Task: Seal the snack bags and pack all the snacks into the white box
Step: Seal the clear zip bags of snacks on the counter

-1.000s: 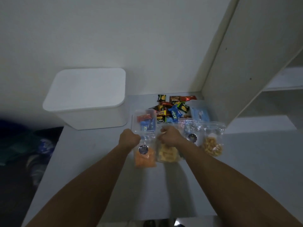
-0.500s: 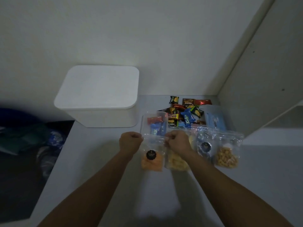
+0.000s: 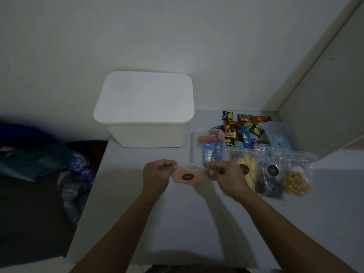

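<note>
Fingers of both hands, left hand [image 3: 157, 175] and right hand [image 3: 226, 177], pinch opposite top corners of the orange snack bag [image 3: 187, 175], held just above the worktop [image 3: 137, 213], its mouth running left-right between them; lidded white box [image 3: 145, 109] sits behind, nearer the left.

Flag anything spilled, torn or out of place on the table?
Nothing spilled or torn that I can see. One point: the white box has its lid on, so nothing can go in yet. Both hands, left hand and right hand, pinch the top of the orange snack bag, held off the table.
</note>
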